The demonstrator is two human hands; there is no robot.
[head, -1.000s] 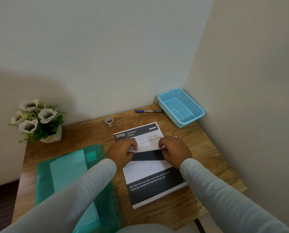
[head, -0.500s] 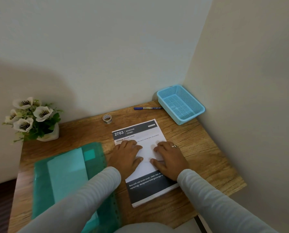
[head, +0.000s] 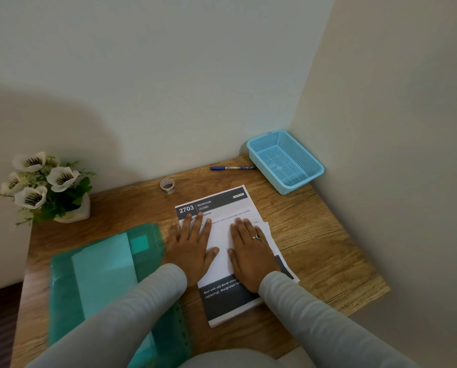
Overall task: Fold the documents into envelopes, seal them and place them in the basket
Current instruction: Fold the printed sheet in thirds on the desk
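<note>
Head view: both hands (head: 222,251) now flattened, palms down, on unfolded document (head: 223,235).

Brown wood-grain table (head: 315,235). White document (head: 222,235) at centre with dark grey bands and white lettering. Light blue mesh basket (head: 312,179) upper right. Translucent green folder (head: 94,274) lower left. Blue pen (head: 231,168). White flowers (head: 40,179) with dark centres and green leaves, left. Pale grey sleeves (head: 328,322).
</note>
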